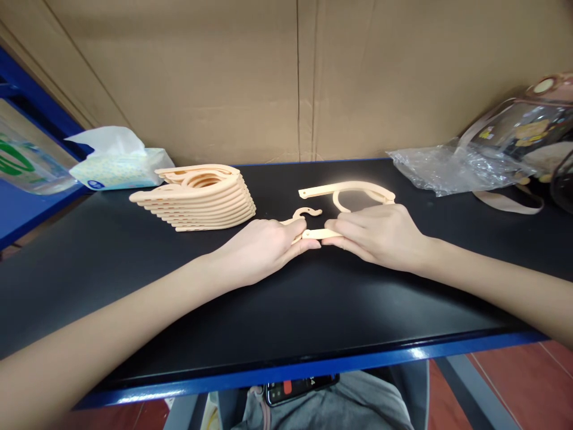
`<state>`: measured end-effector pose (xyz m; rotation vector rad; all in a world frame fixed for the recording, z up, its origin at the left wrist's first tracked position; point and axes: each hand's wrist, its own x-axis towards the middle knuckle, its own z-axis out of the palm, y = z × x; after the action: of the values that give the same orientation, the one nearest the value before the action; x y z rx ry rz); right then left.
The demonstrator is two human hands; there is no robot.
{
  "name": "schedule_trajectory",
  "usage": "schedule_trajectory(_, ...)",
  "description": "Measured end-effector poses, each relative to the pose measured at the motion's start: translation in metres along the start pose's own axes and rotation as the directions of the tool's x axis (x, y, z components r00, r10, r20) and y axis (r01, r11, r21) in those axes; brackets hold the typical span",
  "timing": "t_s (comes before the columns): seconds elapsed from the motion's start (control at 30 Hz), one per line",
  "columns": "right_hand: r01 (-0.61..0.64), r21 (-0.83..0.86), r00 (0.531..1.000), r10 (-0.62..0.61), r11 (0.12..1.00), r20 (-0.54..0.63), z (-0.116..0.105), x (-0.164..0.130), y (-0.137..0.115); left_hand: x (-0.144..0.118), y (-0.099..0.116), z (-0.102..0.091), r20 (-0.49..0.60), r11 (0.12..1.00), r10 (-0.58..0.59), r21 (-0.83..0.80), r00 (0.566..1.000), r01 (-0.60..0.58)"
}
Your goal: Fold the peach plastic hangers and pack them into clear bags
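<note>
Desk (286,316), black. Mid-desk: left hand (271,243), closed on hooked cream hanger piece (308,211); right hand (373,235), pinching cream hanger arm (319,234). Step, apparently: fitting the two together; next move likely calls for steady alignment. Far left: stacked hangers (208,204).

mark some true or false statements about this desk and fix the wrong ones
1. The left hand and right hand grip a pale peach plastic hanger. True.
2. A soft, pale patterned tissue pack sits behind and left of a stack of pale peach plastic hangers. True.
3. The stack lies right of both hands. False: it is on the left.
4. A black rectangular phone shows below the black tabletop's blue front edge. True.
5. No tissue shows from the pack. False: a white tissue sticks out.
</note>
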<state>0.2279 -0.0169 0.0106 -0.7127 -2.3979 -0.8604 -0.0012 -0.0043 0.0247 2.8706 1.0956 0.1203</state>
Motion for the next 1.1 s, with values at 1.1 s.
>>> schedule_trajectory(1.1, 0.014, 0.023, 0.999, -0.015, 1.0, 0.034, 0.0011, -0.0009, -0.0002, -0.0004, 0.0021, -0.0024, 0.033, 0.997, 0.009, 0.072, 0.999, -0.011)
